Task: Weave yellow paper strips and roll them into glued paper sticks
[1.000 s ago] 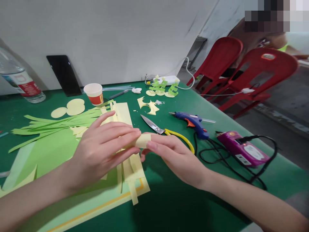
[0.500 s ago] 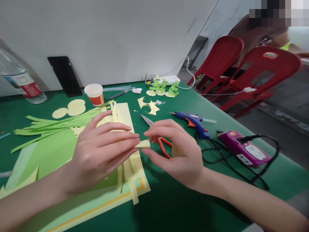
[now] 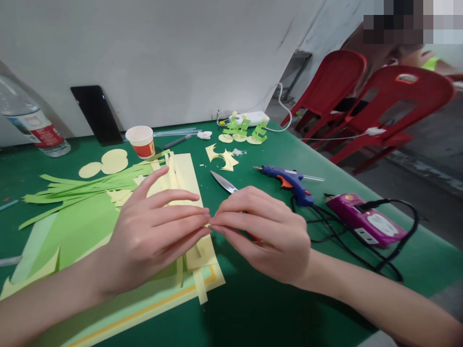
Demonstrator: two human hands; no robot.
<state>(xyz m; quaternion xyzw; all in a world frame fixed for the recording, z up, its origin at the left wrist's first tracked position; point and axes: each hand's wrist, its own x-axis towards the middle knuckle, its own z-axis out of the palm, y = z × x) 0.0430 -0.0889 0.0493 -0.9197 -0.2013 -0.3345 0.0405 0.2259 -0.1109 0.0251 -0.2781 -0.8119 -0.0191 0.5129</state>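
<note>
My left hand (image 3: pixel 144 236) is closed, its thumb and middle fingers pinching a small strip of yellow paper (image 3: pixel 208 225), while its index finger is raised. Fingertip to fingertip with it, my right hand (image 3: pixel 267 236) is closed on the strip's other end. Most of the strip is hidden by the fingers. Behind my right hand lie scissors (image 3: pixel 223 181); the blade shows and the red handles are mostly covered. Beneath my left hand are green paper sheets (image 3: pixel 83 229), a pale yellow sheet (image 3: pixel 190 178) and loose yellow strips. Green paper strips (image 3: pixel 68 190) lie farther left.
A blue glue gun (image 3: pixel 289 180) and a purple power strip (image 3: pixel 365 221) with black cords lie to the right. Toward the wall stand a paper cup (image 3: pixel 140 144), phone (image 3: pixel 97 115), bottle (image 3: pixel 34 120) and small green paper spirals (image 3: pixel 258 131). Beyond are red chairs (image 3: pixel 394 106) and a person.
My right hand's fingers have closed together onto the yellow paper strip, covering its end and more of the scissors' handles. My left hand has stayed almost in place.
</note>
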